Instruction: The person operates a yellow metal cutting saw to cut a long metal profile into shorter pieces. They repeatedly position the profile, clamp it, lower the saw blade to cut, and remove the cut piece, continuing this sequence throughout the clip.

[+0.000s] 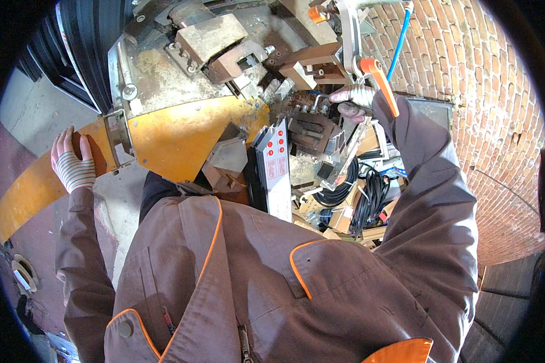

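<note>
My left hand (75,165), in a striped glove with bare fingertips, rests flat on the curved orange-yellow panel (36,195) at the left, thumb apart from the fingers. My right hand (354,102), gloved alike, is closed on the end of a bent metal hex key (317,100). The key's short arm points down among several bolts on a dark steel clamp block (315,131). Part of that hand is hidden behind a clamp lever with an orange handle (381,81). Just left of the block stands a light panel with red warning signs (277,168).
Rusty steel tooling blocks (213,38) sit on the machine bed (159,77). A second yellow panel (172,136) borders it. Coiled black cables (370,195) and wooden pieces lie below my right arm. A blue hose (398,43) hangs before a brick wall (495,127).
</note>
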`<action>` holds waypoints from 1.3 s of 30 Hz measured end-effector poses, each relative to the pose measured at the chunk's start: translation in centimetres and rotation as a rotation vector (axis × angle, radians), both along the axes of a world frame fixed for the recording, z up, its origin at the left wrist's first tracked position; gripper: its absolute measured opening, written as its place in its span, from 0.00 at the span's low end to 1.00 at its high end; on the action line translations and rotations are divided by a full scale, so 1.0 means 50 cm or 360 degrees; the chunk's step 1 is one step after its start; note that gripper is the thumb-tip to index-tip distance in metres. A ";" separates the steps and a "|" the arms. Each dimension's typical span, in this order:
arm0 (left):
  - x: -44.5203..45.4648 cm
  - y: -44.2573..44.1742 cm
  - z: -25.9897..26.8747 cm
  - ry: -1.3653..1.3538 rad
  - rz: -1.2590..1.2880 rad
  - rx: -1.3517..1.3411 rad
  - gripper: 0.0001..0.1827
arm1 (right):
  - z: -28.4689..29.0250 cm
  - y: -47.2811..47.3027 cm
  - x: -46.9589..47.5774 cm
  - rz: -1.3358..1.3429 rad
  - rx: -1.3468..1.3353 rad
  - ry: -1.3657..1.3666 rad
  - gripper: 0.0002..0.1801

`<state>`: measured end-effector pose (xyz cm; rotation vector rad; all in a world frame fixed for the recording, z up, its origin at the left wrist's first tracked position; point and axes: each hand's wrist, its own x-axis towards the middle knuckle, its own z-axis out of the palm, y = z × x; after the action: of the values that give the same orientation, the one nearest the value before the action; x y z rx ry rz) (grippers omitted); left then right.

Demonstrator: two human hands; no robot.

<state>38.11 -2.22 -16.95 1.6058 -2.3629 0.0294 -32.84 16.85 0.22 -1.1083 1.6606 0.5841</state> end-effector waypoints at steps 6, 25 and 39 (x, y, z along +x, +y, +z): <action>0.000 0.000 -0.002 -0.0012 0.0022 0.0013 0.24 | 0.012 -0.004 -0.009 -0.0067 0.0029 -0.0009 0.25; -0.001 0.000 0.002 0.0014 -0.0013 -0.0014 0.23 | -0.025 0.001 -0.002 0.0068 0.0041 -0.0036 0.23; -0.003 0.001 0.004 0.0006 0.0004 -0.0008 0.22 | -0.072 0.022 0.025 -0.1275 0.0065 -0.0030 0.19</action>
<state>37.97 -2.16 -16.75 1.6056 -2.3561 0.0325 -31.60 17.93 -3.40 -0.3435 1.8812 0.0821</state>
